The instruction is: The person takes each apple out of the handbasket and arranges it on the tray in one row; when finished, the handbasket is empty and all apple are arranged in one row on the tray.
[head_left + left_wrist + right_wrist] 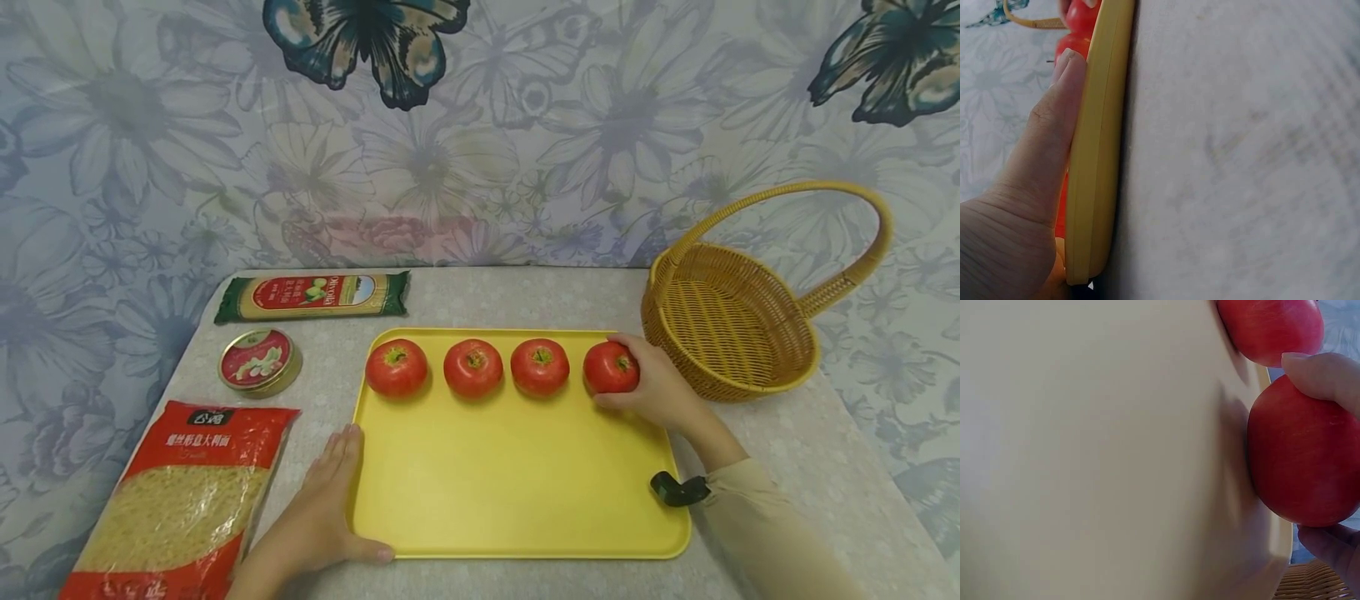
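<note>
Several red apples stand in a row along the far side of a yellow tray (510,483). My right hand (652,383) holds the rightmost apple (609,368) between thumb and fingers, at the tray's far right corner. In the right wrist view that apple (1304,456) sits beside its neighbour (1272,328). To its left in the head view are a second apple (542,369), another apple (472,371) and the leftmost apple (396,371). My left hand (318,500) rests against the tray's near left corner, fingers extended along the left side, thumb at the front rim.
A wicker basket (656,325) with a tall handle stands right of the tray. At left lie a bag of spiral pasta (172,500), a round tin (258,362) and a spaghetti pack (315,297). A patterned wall (450,183) rises behind the table.
</note>
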